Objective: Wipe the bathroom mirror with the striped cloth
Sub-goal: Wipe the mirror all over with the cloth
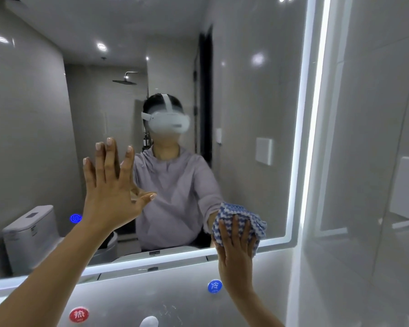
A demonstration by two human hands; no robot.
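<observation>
Your forearms are bare. Your left hand (109, 192) shows longish nails in pale polish. Reflected, you wear a pale lilac long-sleeved top (175, 197) with a soft, loose collar, and a white headset (169, 122) strapped over your head.

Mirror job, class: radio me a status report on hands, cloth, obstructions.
Left hand open, flat on the mirror. Right hand presses striped cloth at lower right corner. In the way: only that flat hand on the glass.

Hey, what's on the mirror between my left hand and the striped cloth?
Nothing: in the head view, the mirror between the left hand and the striped cloth under the right hand is bare glass, showing only the person's reflection.
</observation>
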